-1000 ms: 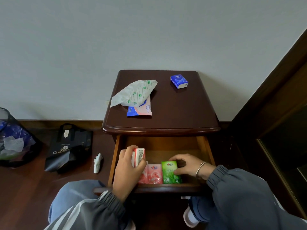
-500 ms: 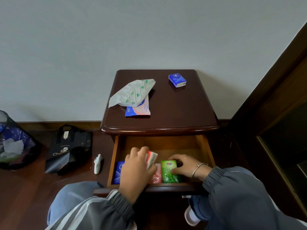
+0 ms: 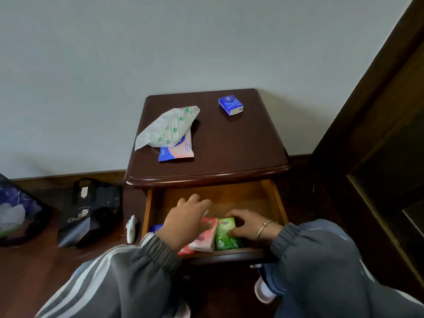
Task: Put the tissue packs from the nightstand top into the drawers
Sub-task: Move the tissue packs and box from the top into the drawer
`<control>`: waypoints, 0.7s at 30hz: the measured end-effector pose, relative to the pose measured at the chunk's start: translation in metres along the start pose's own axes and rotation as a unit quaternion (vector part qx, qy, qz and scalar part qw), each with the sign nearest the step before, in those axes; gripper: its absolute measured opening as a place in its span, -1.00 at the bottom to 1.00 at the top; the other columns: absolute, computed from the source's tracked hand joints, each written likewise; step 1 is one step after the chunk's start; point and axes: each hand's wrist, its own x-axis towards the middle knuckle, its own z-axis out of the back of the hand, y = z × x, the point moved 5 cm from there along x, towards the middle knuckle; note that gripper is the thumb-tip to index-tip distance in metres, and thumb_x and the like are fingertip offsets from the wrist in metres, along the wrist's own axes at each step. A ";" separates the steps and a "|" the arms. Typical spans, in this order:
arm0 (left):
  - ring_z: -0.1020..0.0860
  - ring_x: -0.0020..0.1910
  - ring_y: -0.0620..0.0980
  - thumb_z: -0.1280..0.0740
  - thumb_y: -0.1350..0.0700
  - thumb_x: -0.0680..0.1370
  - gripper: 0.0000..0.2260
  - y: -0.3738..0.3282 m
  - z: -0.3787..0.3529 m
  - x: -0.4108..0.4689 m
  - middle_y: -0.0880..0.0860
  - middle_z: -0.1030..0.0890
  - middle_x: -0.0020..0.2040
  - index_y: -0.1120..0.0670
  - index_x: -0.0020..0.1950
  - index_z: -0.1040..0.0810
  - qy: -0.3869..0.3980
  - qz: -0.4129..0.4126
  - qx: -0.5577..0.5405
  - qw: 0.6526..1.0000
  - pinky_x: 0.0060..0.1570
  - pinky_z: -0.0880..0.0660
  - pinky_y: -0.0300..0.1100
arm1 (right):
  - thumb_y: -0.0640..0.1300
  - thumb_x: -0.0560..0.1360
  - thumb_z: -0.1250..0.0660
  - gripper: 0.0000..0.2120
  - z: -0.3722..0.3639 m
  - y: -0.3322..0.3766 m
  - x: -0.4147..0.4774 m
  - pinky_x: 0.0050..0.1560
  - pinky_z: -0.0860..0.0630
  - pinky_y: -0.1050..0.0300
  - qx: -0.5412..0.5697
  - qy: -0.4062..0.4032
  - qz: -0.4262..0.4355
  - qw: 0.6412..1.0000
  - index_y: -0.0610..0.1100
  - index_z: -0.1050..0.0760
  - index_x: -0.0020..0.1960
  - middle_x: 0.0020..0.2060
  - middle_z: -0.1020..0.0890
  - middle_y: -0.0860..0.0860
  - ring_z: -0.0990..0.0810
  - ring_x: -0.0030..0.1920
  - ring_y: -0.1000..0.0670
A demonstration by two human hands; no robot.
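Note:
The nightstand (image 3: pixel 241 157) has its top drawer (image 3: pixel 273 198) pulled out. Inside lie a green tissue pack (image 3: pixel 226 235), a pink tissue pack (image 3: pixel 206 236) tilted against it, and a blue pack (image 3: pixel 156 228) mostly hidden at the left. My left hand (image 3: pixel 185 219) hovers over the pink pack with fingers apart, holding nothing. My right hand (image 3: pixel 247 223) grips the green pack at its far right edge. On the top remain a small blue tissue pack (image 3: pixel 230 104), a white-and-green pack (image 3: pixel 167 127) and a blue-and-pink pack (image 3: pixel 177 153) beneath it.
A black tote bag (image 3: pixel 89 210), a small white object (image 3: pixel 132 228) and a bin with a blue liner (image 3: pixel 16 210) sit on the wooden floor to the left. Dark wooden furniture (image 3: pixel 378 157) stands close on the right. My knees are right in front of the drawer.
My left hand carried the pink pack down into the drawer beside the green one and let it go. My right hand stayed on the green pack.

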 end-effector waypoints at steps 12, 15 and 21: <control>-0.35 0.28 0.16 -0.33 -0.31 0.41 -0.34 0.008 -0.020 0.034 0.07 -0.40 0.34 -0.06 0.43 -0.32 0.243 -0.029 0.079 0.966 0.25 -0.39 0.05 | -0.12 0.42 -0.42 -0.62 -0.001 -0.003 0.000 -0.28 -0.34 0.44 0.002 -0.019 -0.025 1.000 -0.04 -0.47 0.22 0.08 -0.53 0.05 -0.46 -0.03 0.12; -0.35 0.26 0.15 -0.32 -0.32 0.42 -0.37 0.015 -0.022 0.031 0.05 -0.41 0.30 -0.07 0.40 -0.33 0.229 0.003 0.062 0.971 0.22 -0.41 0.05 | -0.14 0.41 -0.43 -0.61 0.000 -0.003 0.000 -0.21 -0.41 0.36 0.014 -0.023 -0.035 0.999 -0.04 -0.47 0.21 0.09 -0.53 0.05 -0.49 0.00 0.08; -0.37 0.23 0.14 -0.31 -0.33 0.42 -0.41 0.022 -0.032 0.022 0.04 -0.42 0.24 -0.05 0.34 -0.36 0.122 0.040 0.120 0.984 0.12 -0.43 0.00 | -0.16 0.40 -0.44 -0.60 0.002 -0.006 -0.005 -0.15 -0.42 0.34 0.031 -0.046 -0.044 0.998 -0.05 -0.47 0.21 0.14 -0.55 0.00 -0.50 0.02 0.07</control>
